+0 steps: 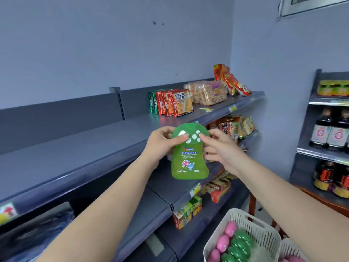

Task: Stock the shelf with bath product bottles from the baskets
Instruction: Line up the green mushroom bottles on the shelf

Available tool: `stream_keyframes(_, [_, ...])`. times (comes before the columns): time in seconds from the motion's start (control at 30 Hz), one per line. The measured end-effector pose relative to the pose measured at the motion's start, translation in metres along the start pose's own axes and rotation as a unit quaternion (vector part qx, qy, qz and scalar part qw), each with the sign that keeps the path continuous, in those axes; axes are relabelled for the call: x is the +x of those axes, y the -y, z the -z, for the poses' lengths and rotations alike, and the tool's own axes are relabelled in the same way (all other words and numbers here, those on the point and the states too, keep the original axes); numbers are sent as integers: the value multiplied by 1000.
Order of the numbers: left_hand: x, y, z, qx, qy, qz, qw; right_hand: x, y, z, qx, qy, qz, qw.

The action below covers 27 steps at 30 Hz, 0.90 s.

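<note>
Basket [264, 229] of pink and green bottles, hands outstretched, left [160, 141] and right [219, 146] gripping green bottle [189, 159] upright

I see a long bare stretch of top shelf [75, 148] to the left, open all the way to its back panel. To the right, the cracker packs [173, 103] and wrapped biscuits [207, 92] crowd that shelf. Below right, the white basket [264, 231] full of bottles blocks the low route.

One head-worn camera looks forward and down (wide-angle), close over the shelf [79, 159] and basket [245, 222]
</note>
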<state>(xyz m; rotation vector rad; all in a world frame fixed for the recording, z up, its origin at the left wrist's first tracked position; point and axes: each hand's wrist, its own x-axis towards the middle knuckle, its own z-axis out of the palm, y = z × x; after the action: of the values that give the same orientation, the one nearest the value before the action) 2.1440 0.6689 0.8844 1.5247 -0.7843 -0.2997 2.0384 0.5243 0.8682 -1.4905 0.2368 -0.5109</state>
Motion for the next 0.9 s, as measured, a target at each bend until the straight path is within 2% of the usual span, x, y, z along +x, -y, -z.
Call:
stream_keyframes(0.33, [-59, -37, 156, 46, -137, -12, 989, 25, 22, -163, 27, 140, 25, 989])
stream_keyframes(0.6, [-116, -58, 274, 84, -237, -26, 967, 23, 33, -301, 48, 222, 55, 972])
stream_keyframes(0.9, [-170, -52, 384, 100, -323, -14, 941, 14, 26, -434, 53, 291, 45, 954])
